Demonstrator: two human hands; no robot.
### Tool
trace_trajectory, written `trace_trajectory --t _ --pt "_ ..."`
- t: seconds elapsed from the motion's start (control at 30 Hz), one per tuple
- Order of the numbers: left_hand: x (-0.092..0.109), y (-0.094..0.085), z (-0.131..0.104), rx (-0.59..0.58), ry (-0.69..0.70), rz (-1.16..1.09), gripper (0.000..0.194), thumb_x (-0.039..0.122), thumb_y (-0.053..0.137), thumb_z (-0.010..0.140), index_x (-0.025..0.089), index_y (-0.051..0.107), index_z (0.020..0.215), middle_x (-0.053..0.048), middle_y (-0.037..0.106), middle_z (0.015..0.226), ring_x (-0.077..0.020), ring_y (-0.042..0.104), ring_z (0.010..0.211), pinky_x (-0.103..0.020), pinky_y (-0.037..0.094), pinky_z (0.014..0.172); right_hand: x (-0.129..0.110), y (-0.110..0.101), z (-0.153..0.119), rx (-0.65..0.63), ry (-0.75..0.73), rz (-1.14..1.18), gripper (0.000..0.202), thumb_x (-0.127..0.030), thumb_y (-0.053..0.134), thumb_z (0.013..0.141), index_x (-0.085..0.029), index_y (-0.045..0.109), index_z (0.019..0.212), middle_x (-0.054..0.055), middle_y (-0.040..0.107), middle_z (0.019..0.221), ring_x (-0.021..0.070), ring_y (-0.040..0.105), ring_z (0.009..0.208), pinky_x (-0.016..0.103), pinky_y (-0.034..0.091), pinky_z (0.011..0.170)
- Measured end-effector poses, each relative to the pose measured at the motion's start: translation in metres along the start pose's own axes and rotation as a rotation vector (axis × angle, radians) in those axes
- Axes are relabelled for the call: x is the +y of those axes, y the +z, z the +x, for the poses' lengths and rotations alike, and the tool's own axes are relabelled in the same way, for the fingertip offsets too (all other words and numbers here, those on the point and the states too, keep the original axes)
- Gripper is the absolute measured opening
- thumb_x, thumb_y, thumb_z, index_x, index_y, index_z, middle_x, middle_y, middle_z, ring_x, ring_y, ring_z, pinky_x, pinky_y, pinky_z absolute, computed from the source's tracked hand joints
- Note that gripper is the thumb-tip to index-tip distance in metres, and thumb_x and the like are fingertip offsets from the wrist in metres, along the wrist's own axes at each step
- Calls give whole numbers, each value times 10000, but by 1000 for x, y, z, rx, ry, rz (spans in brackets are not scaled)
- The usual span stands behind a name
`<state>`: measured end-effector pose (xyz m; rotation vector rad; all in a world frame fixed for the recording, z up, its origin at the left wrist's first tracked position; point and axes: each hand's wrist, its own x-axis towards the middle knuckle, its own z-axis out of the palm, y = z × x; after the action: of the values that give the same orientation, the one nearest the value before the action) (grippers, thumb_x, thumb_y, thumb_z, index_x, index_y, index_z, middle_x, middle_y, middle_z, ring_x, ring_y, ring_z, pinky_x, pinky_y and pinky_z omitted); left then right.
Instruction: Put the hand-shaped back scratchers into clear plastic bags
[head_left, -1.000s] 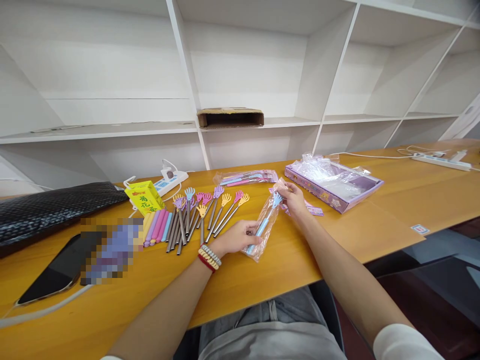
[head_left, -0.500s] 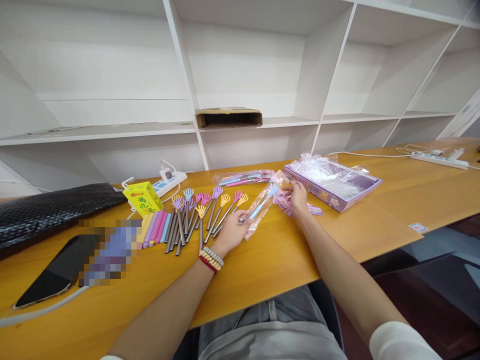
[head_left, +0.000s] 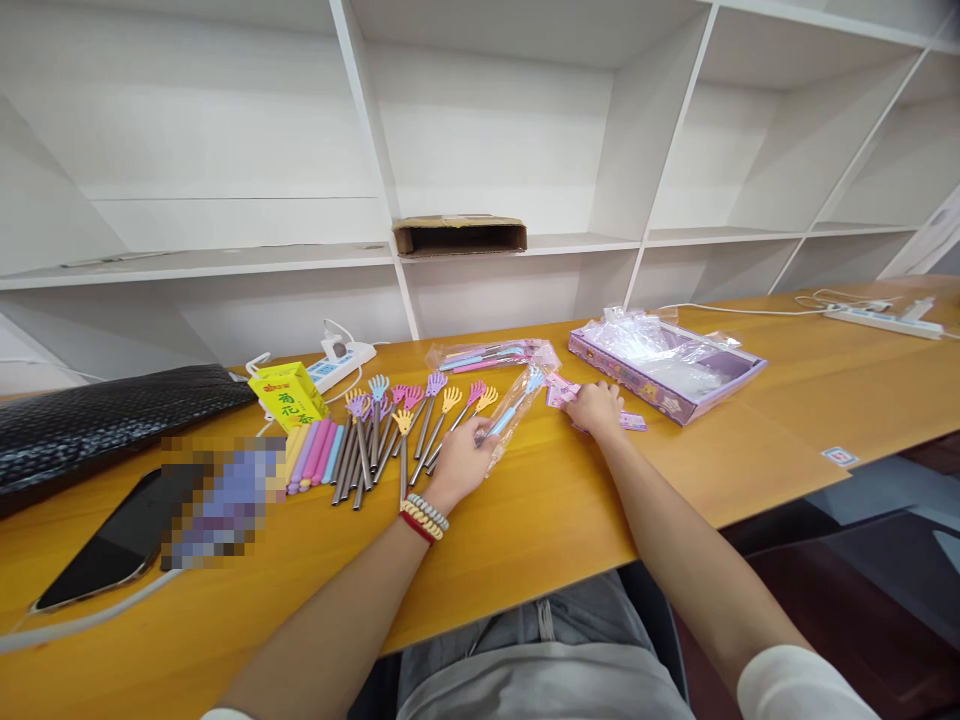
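Note:
My left hand is closed around a back scratcher with a light blue hand-shaped head and a blue grip, inside a clear plastic bag. It is held tilted just above the table. Farther right, my right hand is down at a small pile of pink printed cards, fingers curled and pressed together on a card. Its fingertips are partly hidden. Left of my left hand lie several loose metal scratcher rods with yellow, pink, purple and blue heads. Beside them is a row of coloured grips.
Behind my hands lie bagged scratchers. A purple box holding clear bags stands at right. To the left are a yellow tea box, a power strip, a phone and a black bubble mailer. White shelves rise behind.
My right hand has let go of the bag's far end and moved down onto the pink cards. My left hand still holds the bagged scratcher, in nearly the same place.

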<state>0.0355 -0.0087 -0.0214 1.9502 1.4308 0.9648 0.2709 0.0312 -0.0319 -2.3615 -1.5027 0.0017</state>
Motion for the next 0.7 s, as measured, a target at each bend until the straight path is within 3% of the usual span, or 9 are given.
trace_trajectory --t 0.2,0.3,0.47,0.6,0.7 --pt "-4 0 1 -35 5 72 266 289 556 737 174 646 960 -73 681 902 -224 608 807 -320 439 733 4 2 4 39 -5 101 343 -334 605 678 -180 637 983 148 570 1054 320 454 1028 406 354 793" --pt "-4 1 1 -46 5 73 271 291 554 739 177 645 966 -73 680 921 -220 608 817 -315 436 738 4 3 6 81 -36 221 202 -281 535 725 -176 623 873 107 614 912 244 525 878 328 362 718" --pt "-4 1 0 -59 23 84 276 313 553 748 187 646 974 -65 682 912 -216 606 829 -306 434 739 -2 3 3 193 -172 542 257 -394 393 830 -184 542 819 16 574 698 157 493 648 261 348 605" --pt "-4 1 -1 -50 51 87 281 316 557 747 188 645 981 -57 681 906 -215 605 807 -308 437 726 -7 5 0 225 -291 576 254 -412 445 806 -187 521 714 34 551 765 160 495 730 265 383 700" --pt "-2 1 -2 -60 89 71 276 313 554 750 191 647 980 -51 681 881 -214 606 784 -307 441 711 -7 8 2 261 -294 560 195 -357 481 788 -184 536 714 71 552 888 175 504 883 276 372 830"
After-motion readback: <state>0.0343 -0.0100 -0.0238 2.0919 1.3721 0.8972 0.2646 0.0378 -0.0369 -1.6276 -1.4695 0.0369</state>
